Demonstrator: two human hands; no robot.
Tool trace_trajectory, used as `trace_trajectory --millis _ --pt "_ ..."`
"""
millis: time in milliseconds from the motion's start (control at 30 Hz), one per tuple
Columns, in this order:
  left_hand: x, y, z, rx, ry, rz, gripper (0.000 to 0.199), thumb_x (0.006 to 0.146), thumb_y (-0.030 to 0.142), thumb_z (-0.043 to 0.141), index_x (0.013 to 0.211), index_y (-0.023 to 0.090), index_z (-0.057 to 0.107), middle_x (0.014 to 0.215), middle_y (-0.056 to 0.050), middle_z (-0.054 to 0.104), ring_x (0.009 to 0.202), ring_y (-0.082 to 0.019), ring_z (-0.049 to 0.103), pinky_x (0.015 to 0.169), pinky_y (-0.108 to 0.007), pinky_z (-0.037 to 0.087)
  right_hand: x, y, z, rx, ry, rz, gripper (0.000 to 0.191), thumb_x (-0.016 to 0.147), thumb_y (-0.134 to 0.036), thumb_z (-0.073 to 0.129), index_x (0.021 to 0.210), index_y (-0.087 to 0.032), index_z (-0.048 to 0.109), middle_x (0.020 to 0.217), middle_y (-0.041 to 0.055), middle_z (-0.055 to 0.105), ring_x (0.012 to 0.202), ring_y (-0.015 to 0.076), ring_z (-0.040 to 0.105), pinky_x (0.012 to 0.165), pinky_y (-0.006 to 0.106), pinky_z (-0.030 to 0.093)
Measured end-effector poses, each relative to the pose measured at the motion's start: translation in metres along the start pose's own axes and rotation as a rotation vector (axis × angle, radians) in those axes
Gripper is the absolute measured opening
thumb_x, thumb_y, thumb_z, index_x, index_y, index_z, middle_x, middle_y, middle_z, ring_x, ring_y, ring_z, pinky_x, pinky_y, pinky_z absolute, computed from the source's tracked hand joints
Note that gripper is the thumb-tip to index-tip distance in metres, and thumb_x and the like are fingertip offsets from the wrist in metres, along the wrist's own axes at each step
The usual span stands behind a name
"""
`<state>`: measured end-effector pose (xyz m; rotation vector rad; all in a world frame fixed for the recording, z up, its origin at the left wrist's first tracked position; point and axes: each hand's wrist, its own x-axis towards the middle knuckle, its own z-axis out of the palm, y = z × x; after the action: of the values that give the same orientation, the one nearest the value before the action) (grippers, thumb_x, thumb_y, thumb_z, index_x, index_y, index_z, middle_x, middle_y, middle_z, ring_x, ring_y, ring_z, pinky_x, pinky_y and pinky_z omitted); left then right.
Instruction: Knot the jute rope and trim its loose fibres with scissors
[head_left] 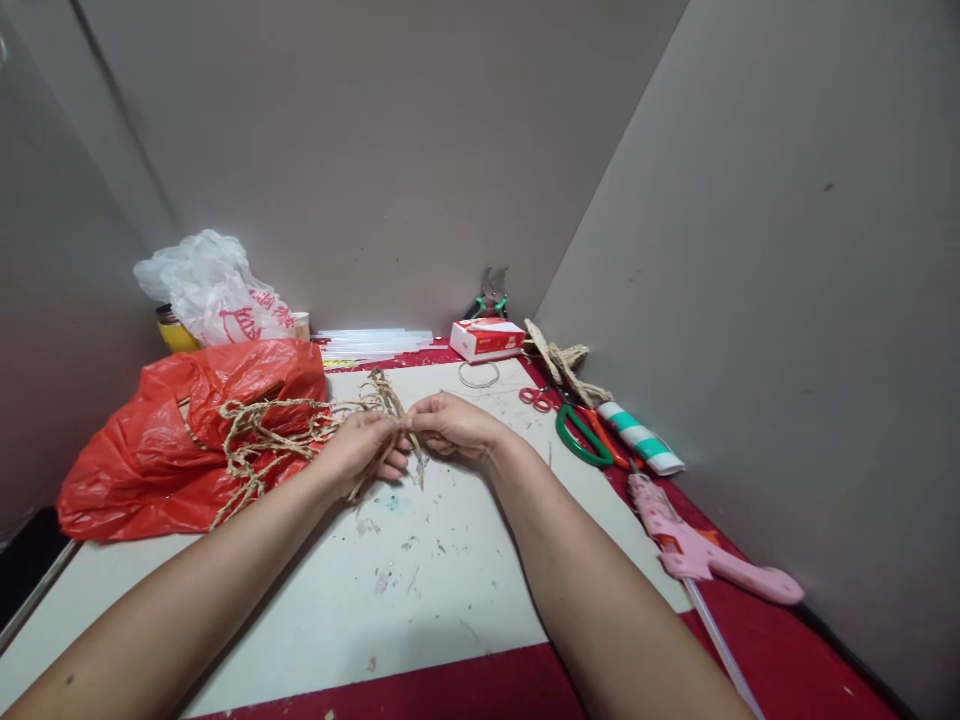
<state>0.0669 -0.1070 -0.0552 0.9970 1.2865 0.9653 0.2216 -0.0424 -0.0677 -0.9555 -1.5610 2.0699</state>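
Observation:
Tan braided straw cord (259, 440) lies in loose loops over a red plastic bag at the left and runs to my hands above the white board (442, 570). My left hand (369, 455) is closed on the cord, its lower fingers curled beneath. My right hand (448, 425) pinches the cord with thumb and forefinger, close against my left fingertips. Short loose strands stick up behind the fingers and hang down between the hands. The exact spot that the fingertips grip is small and partly hidden.
Red plastic bag (172, 460) and white bag (214, 290) stand left. Behind are glue sticks (375, 343), a red-white box (487, 340), pliers (491, 295) and a wire ring (478, 375). Right: green-handled scissors (583, 436), a striped roll (641, 438), a pink glue gun (705, 555). Grey walls enclose the table.

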Motion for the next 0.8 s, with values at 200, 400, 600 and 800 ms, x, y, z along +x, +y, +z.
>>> trace_trajectory --millis 200,400,600,800 --pt "0.006 0.002 -0.006 0.0 -0.087 -0.061 0.008 0.072 0.022 0.06 0.075 0.015 0.058 0.046 0.01 0.032 0.032 -0.002 0.016 0.033 -0.017 0.008 -0.004 -0.002 -0.001 -0.102 -0.006 -0.009 0.016 0.071 -0.026 0.063 0.065 -0.016 0.052 0.035 -0.0097 0.035 0.031 0.0035 0.023 0.035 0.02 0.012" --pt "0.013 -0.005 -0.011 0.283 0.021 0.015 0.015 0.074 0.027 0.056 0.065 0.015 0.058 0.044 0.008 0.035 0.033 -0.003 0.021 0.034 -0.02 0.011 -0.006 -0.001 0.002 -0.345 0.094 -0.024 0.017 0.07 -0.027 0.061 0.063 -0.016 0.051 0.042 -0.0091 0.036 0.037 0.004 0.027 0.038 0.021 0.016" --pt "0.017 -0.009 -0.014 0.401 0.025 0.009 0.021 0.073 0.031 0.058 0.059 0.018 0.051 0.04 0.009 0.03 0.032 -0.005 0.022 0.034 -0.021 0.014 -0.014 -0.017 0.016 -0.729 0.194 -0.061 0.02 0.074 -0.025 0.058 0.059 -0.015 0.05 0.048 -0.0067 0.04 0.046 0.0054 0.033 0.046 0.021 0.025" --pt "0.016 -0.009 -0.013 0.364 0.036 0.009 0.018 0.074 0.026 0.056 0.06 0.018 0.05 0.041 0.009 0.032 0.033 -0.005 0.024 0.034 -0.019 0.017 -0.017 -0.022 0.019 -0.908 0.231 0.0 0.012 0.074 -0.021 0.055 0.065 -0.014 0.059 0.051 -0.0036 0.049 0.047 0.0081 0.041 0.047 0.021 0.029"
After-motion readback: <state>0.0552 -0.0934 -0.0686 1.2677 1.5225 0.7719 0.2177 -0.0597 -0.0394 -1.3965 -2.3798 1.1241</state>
